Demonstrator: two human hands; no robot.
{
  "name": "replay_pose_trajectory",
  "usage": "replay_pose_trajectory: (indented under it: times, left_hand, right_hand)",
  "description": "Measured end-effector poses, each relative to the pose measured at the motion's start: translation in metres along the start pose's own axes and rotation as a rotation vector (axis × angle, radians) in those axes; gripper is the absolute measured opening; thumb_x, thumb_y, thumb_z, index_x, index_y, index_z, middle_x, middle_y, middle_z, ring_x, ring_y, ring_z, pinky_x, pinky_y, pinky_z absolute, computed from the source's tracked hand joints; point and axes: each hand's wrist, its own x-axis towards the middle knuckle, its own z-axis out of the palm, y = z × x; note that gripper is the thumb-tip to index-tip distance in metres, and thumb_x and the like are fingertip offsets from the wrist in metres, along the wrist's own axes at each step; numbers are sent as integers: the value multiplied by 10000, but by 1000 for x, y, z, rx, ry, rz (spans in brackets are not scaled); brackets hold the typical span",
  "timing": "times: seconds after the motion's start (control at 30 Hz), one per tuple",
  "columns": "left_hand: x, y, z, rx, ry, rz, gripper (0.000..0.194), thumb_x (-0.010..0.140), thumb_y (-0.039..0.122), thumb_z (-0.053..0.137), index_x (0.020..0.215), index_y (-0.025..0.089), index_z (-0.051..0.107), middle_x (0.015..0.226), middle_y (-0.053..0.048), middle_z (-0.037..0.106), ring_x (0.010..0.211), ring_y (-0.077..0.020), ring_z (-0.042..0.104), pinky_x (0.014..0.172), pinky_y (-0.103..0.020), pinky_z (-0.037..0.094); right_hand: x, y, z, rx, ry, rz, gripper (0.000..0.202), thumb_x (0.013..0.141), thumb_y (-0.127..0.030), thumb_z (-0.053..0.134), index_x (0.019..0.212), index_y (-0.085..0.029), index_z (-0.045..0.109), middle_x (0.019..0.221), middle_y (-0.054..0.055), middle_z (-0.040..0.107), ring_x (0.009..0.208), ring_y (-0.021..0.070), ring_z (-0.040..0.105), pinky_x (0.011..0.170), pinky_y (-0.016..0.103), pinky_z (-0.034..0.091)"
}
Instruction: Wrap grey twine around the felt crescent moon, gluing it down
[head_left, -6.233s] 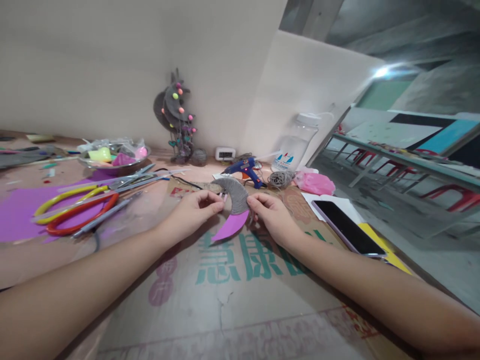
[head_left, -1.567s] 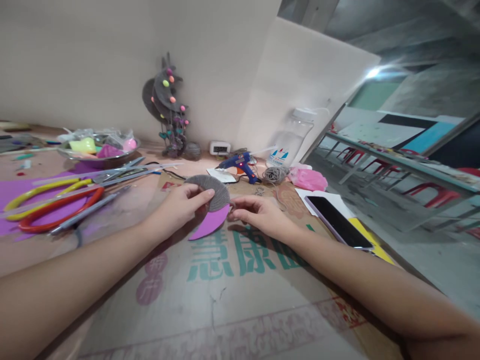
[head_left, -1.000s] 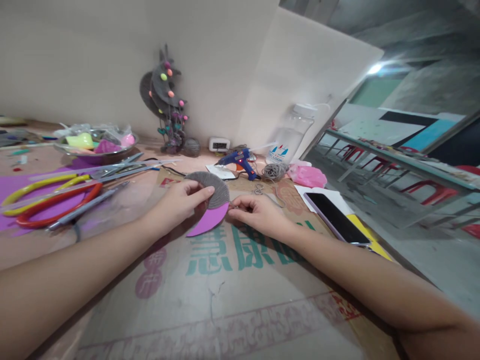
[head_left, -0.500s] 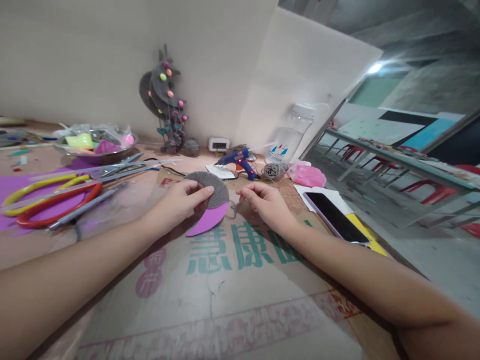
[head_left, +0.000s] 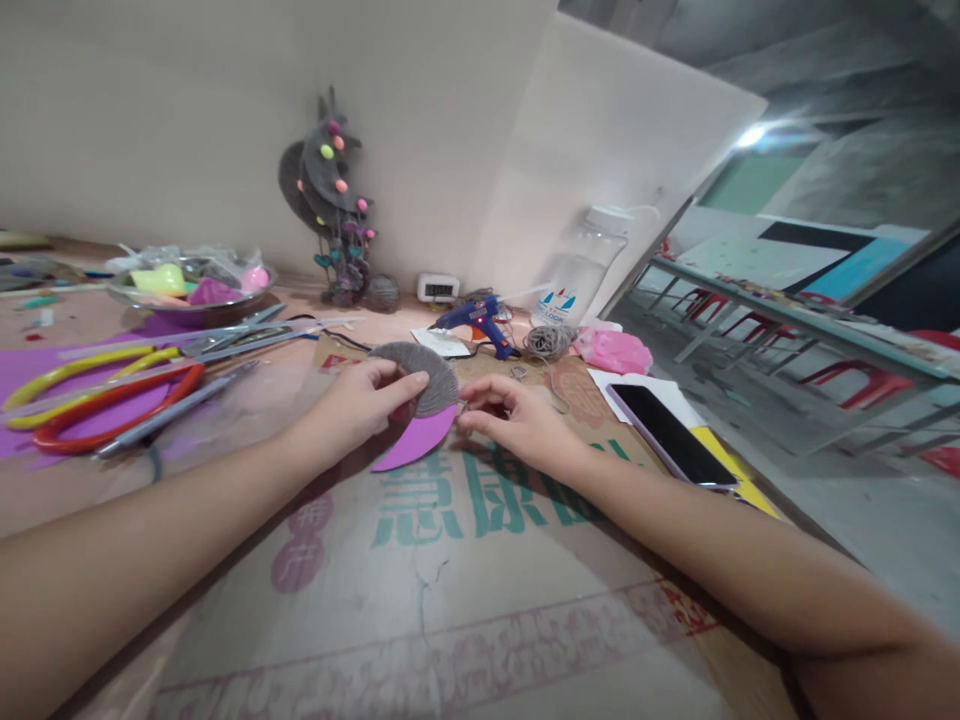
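Purple, thin, moon-shaped sheet wrapped in grey yarn (head_left: 416, 441) looks light and bendy; left hand (head_left: 358, 402) pinches its wrapped part, a good spot. Right hand (head_left: 529, 425) curls beside it; its grip cannot be told.

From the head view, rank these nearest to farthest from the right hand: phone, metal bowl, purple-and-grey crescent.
1. Purple-and-grey crescent: just left of the right hand, in the left hand's grip.
2. Phone: off to the right.
3. Metal bowl: far left, back toward the wall.
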Motion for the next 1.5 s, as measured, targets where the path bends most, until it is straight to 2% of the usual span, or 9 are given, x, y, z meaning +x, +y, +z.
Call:
replay_pose_trajectory:
  times: [0.13, 0.4, 0.57, 0.8, 0.93, 1.1, 1.23, 1.37, 1.5]
  left_hand:
    - [-2, 2, 0, -15, -37, -23, 349, 770, 411, 566, 523, 170, 517, 520, 28, 511, 501, -107, 451, 510, -235, 335]
    - [-2, 3, 1, -93, -87, -41, 335, 774, 390, 568, 530, 168, 514, 492, 35, 470, 459, -91, 403, 460, -229, 290]
    - [-3, 1, 1, -116, -64, -64, 328, 761, 405, 581, 537, 177, 507, 469, 43, 443, 424, -86, 370, 427, -228, 263]
    - [2, -6, 2, -197, -23, -46, 326, 749, 410, 596, 552, 164, 513, 533, 25, 474, 489, -93, 425, 462, -221, 306]
    - [3, -7, 2, -228, -28, -49, 317, 751, 406, 599, 566, 158, 528, 540, 26, 481, 508, -90, 436, 484, -218, 320]
    - [2, -3, 1, -230, -2, -75, 318, 743, 407, 605, 558, 159, 529, 534, 25, 482, 487, -89, 425, 460, -223, 301]
    - [2, -4, 1, -212, 7, -61, 332, 744, 411, 602, 539, 165, 512, 525, 25, 475, 486, -93, 423, 467, -228, 301]
    - [4, -9, 1, -219, -9, -36, 325, 747, 414, 601, 553, 165, 524, 540, 24, 490, 506, -95, 440, 495, -229, 324]
    - [5, -11, 1, -219, -27, -34, 318, 745, 422, 600, 573, 161, 542, 546, 26, 493, 512, -97, 444, 500, -229, 330]
  right_hand:
    - [0, -1, -2, -61, -41, -14, 182, 823, -348, 569, 774, -182, 625, 649, -12, 640, 611, 113, 592, 598, 238, 460]
    - [2, 4, -2, 39, -32, 24, 226, 826, -397, 556, 777, -179, 586, 637, -21, 607, 532, 83, 523, 504, 202, 406]
    - [8, 10, -6, 176, 88, 104, 285, 812, -461, 561, 825, -176, 570, 643, -30, 573, 424, 48, 398, 385, 177, 299]
    - [9, 10, -9, 175, 165, -40, 358, 858, -500, 484, 938, -168, 592, 821, 23, 626, 502, 53, 403, 442, 186, 356]
    - [3, 5, -6, 73, 123, -66, 308, 843, -465, 525, 962, -190, 594, 824, 16, 624, 545, 75, 466, 498, 209, 408]
    - [-2, 4, -5, -218, 98, -243, 396, 727, -408, 697, 1040, -214, 552, 871, 7, 604, 616, 89, 460, 581, 228, 413]
    - [-5, 6, -3, -277, 103, -331, 338, 802, -320, 627, 1087, -238, 464, 951, 12, 608, 590, 84, 445, 566, 229, 414]
    - [-9, 6, -1, -470, 117, -426, 163, 838, -309, 583, 978, -239, 540, 913, 19, 633, 607, 104, 474, 612, 260, 422]
    - [-9, 4, -2, -581, 104, -516, 151, 862, -257, 548, 1007, -232, 581, 918, 32, 653, 723, 137, 551, 676, 274, 433]
